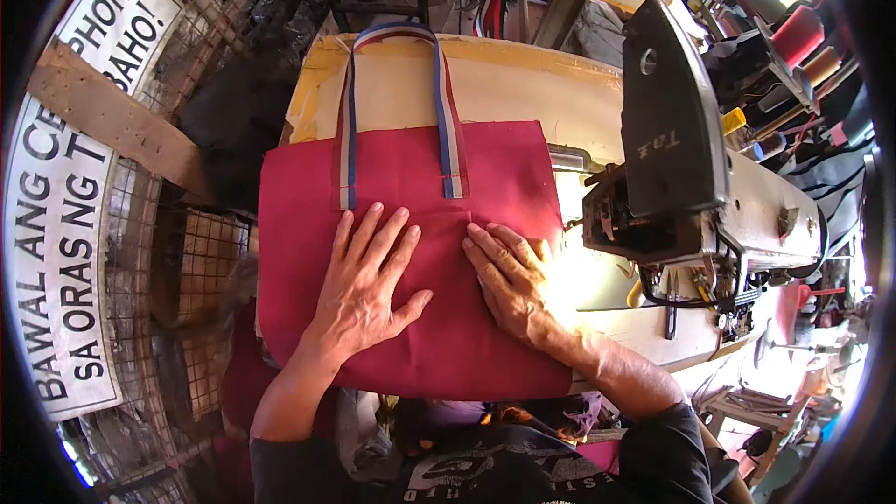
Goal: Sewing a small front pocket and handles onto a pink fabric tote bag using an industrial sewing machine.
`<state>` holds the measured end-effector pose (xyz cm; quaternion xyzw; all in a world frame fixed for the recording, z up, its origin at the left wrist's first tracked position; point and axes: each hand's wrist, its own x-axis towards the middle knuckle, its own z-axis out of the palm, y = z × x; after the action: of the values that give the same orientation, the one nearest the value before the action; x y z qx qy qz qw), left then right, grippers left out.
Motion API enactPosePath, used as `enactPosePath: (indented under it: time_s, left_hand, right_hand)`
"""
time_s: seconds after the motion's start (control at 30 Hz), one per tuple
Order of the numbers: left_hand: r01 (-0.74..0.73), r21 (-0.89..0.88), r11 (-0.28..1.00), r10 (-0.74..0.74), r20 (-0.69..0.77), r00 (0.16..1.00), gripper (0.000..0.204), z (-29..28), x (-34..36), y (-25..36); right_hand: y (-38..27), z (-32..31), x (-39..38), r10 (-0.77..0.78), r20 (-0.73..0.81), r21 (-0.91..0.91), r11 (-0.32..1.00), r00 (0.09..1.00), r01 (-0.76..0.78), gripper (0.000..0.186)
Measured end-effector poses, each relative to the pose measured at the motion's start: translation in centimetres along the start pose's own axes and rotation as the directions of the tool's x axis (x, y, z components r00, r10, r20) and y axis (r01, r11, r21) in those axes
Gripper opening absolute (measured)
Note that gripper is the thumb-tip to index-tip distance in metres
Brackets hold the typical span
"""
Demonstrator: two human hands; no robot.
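A dark red fabric tote bag (401, 163) lies flat across the table before me. Its striped strap handle (448, 131), in red, white and blue, loops away from its far edge, both ends stitched to the cloth. My left hand (366, 285) rests palm down on the bag just below the left strap end, fingers spread and thumb out to the side. To the right, my right hand (511, 280) also presses flat on the cloth, fingers stretched out and lying close together. Neither hand holds anything. Bright light falls by the right wrist.
A dark sewing machine (677, 131) stands at the right, close to the bag's edge. The pale tabletop (532, 84) shows beyond the bag. Thread spools (798, 35) sit on a rack at the far right. Signs (61, 261) hang on wire mesh (140, 261) at the left.
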<state>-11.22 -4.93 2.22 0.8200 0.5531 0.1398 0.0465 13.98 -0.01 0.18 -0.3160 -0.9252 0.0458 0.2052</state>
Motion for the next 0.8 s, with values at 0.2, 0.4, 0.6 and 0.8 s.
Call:
enactPosePath:
  time_s: [0.2,0.4,0.6,0.8]
  left_hand:
    - [0.006,-0.001,1.000,-0.006,0.018,1.000,0.074,0.0,0.2,0.0]
    - [0.009,-0.003,1.000,-0.009,-0.003,1.000,0.074,0.0,0.5,0.1]
    - [-0.201,0.035,0.979,0.203,-0.057,0.978,0.054,0.2,4.0,2.3]
    - [-0.201,0.056,0.978,0.206,-0.102,0.973,0.059,2.0,3.6,2.8]
  right_hand:
    - [0.2,-0.1,0.1,-0.008,-0.007,0.013,1.000,1.000,0.008,0.060]
    - [0.4,0.1,0.3,-0.016,-0.004,-0.011,1.000,1.000,0.016,0.058]
    - [0.3,1.1,0.2,0.010,-0.033,-0.018,1.000,0.999,-0.011,0.052]
    - [0.6,0.8,-0.3,0.025,-0.061,0.063,0.998,0.998,-0.021,0.050]
